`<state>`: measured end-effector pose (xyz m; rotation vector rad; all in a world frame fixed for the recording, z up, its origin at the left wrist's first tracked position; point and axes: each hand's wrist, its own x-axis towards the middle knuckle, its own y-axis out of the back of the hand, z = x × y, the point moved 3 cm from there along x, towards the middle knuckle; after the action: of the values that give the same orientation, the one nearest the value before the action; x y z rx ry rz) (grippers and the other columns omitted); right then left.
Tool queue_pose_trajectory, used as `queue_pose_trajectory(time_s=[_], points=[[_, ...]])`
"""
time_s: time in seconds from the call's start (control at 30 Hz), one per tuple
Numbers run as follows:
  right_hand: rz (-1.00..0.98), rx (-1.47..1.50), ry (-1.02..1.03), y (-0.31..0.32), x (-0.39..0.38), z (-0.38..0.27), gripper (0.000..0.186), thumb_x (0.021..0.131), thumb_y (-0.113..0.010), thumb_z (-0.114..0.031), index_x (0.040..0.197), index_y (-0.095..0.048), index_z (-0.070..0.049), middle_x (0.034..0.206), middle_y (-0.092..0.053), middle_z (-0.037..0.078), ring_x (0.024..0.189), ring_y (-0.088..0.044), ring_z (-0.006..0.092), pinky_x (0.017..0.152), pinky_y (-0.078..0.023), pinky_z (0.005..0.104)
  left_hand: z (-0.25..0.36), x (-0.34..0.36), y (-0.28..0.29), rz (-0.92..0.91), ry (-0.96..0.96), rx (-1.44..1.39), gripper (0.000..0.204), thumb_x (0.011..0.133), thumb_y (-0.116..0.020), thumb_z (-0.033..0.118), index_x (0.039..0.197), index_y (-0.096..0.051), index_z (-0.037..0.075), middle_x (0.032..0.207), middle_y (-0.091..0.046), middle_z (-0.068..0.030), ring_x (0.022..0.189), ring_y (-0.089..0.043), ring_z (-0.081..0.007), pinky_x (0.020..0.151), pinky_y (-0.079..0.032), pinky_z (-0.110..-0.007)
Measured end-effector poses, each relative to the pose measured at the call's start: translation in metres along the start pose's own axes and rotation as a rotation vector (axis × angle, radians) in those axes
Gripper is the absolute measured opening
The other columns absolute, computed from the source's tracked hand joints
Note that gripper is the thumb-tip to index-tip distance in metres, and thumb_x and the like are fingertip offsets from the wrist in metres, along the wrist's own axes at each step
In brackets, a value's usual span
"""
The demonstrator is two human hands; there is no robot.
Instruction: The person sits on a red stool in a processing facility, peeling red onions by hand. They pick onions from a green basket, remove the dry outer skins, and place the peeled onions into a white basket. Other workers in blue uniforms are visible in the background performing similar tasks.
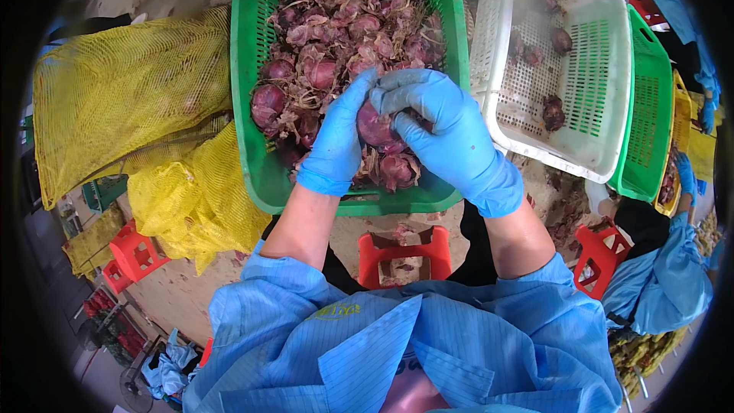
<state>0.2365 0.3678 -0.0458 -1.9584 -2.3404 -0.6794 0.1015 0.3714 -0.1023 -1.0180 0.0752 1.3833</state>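
Observation:
A red onion (376, 127) is held between my two blue-gloved hands, above the near part of a green plastic basket (246, 145). My left hand (341, 128) is closed against the onion's left side. From the right, my right hand (443, 122) bends its fingers over the onion's top, with thumb and fingertips pinched near it. Below and beyond them, the basket holds many red onions (319, 70) with dry, loose skins and stringy roots. Another onion (397, 171) lies just under my right hand.
A white basket (527, 126) with several onions stands at the right, against another green basket (648, 99). Yellow mesh sacks (138, 92) lie at the left. A red stool (405, 256) is close below, others to the sides. Another person's blue sleeve (665, 275) shows at right.

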Motion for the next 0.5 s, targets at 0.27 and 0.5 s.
queue_pose_trajectory(time_s=[0.27, 0.5], points=[[0.255, 0.149, -0.435, 0.003, 0.000, 0.004, 0.008, 0.082, -0.056, 0.003, 0.089, -0.057, 0.002, 0.081, -0.064, 0.009, 0.073, -0.060, 0.0124, 0.067, -0.049, 0.0253, -0.004, -0.003, 0.004, -0.103, 0.099, -0.306, 0.042, 0.090, -0.052, 0.032, 0.119, -0.051, 0.002, 0.115, -0.057, -0.0088, 0.104, -0.056, -0.0189, 0.090, -0.045, -0.035], [0.186, 0.344, -0.517, 0.010, 0.006, 0.004, 0.021, 0.085, -0.060, -0.011, 0.100, -0.055, 0.003, 0.093, -0.062, 0.010, 0.084, -0.059, 0.0121, 0.074, -0.048, 0.0262, 0.014, -0.001, -0.008, -0.198, -0.072, -0.142, 0.047, 0.092, -0.045, 0.028, 0.126, -0.044, -0.003, 0.127, -0.050, -0.0128, 0.115, -0.049, -0.0204, 0.098, -0.039, -0.034]])
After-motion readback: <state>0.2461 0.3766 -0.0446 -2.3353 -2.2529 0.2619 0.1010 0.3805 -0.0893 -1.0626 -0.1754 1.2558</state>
